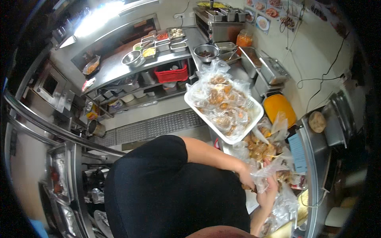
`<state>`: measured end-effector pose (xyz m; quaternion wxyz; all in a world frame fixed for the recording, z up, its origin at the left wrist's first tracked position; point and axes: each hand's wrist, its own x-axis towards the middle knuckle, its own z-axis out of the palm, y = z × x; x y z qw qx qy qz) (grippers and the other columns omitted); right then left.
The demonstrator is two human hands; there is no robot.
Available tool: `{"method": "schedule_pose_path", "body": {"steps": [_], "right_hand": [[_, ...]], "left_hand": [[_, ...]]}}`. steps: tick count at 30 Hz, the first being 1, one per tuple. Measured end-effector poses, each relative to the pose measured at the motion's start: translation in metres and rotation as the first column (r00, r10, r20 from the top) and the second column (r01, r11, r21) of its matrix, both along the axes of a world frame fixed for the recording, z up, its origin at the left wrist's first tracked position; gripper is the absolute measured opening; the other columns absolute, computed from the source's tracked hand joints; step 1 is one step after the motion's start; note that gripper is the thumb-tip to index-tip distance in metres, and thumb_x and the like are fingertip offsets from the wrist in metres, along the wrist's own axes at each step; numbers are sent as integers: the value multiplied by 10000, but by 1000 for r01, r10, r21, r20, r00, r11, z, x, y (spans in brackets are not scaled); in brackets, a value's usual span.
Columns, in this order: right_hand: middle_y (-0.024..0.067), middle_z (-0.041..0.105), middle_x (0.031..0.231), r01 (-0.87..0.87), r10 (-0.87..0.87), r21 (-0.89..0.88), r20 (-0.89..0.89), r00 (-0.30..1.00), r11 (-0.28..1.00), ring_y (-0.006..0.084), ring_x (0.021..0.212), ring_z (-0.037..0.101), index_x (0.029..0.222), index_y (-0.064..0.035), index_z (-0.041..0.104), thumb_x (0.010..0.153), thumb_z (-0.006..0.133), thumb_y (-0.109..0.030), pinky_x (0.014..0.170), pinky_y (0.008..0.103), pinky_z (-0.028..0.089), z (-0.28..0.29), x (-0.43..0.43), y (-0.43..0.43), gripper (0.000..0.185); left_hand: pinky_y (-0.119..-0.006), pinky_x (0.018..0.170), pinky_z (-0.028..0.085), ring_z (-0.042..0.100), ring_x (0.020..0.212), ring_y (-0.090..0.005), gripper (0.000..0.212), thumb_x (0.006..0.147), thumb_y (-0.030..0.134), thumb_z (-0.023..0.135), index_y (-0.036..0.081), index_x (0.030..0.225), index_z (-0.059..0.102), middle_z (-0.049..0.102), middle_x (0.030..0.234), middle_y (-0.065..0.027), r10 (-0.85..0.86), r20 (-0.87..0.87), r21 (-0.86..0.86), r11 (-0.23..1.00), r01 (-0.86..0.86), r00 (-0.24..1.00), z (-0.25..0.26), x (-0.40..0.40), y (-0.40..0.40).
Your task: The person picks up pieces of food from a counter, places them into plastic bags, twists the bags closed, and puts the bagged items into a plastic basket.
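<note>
My left hand (246,176) and my right hand (269,190) are close together at the counter. Between them is a clear plastic bag (261,182), gripped by both; its contents are hard to make out. Just beyond lies a heap of brown food in clear bags (258,148). More loose plastic bags (284,205) lie beside my right forearm. To the left of the heap, a white plastic basket (195,105) is piled with knotted clear bags of brown and orange food (221,95).
A yellow plastic board or lid (279,110) leans near the wall, and a blue sheet (297,153) lies by the counter's far edge. Steel pans (272,71) and a steel bowl (206,53) stand past the basket. Across a floor grating (160,123) is a steel prep table (114,76).
</note>
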<state>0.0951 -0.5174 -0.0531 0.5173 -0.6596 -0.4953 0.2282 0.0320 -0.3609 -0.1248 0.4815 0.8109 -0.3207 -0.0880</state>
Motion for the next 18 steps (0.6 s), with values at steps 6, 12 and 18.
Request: {"method": "schedule_pose_path", "body": {"steps": [6, 12, 18], "right_hand": [[176, 415, 1552, 126, -70, 108, -420, 905, 986, 298, 1400, 451, 1577, -12, 303, 705, 916, -230, 1153, 405, 376, -28, -2, -13, 1088], [176, 554, 1401, 279, -293, -236, -26, 956, 931, 235, 1329, 490, 1431, 26, 502, 902, 777, -179, 1111, 393, 407, -103, -5, -41, 630], [149, 581, 1353, 258, -305, -279, -143, 941, 925, 225, 1270, 528, 1397, 8, 514, 855, 795, -147, 1079, 388, 428, -104, -14, -26, 631]], "left_hand": [[-465, 845, 506, 639, 976, -369, 283, 818, 199, 709, 42, 1052, 678, 672, 1029, -179, 539, -119, -223, 804, -552, 834, 40, -15, 9], [-488, 754, 498, 611, 855, -420, 221, 815, 238, 698, 66, 946, 651, 630, 920, -173, 672, 245, -441, 719, -537, 699, 1, 8, 2], [-441, 781, 511, 642, 887, -374, 248, 829, 235, 700, 57, 992, 643, 647, 944, -156, 559, 175, -402, 792, -460, 810, -15, 17, 8]]}}
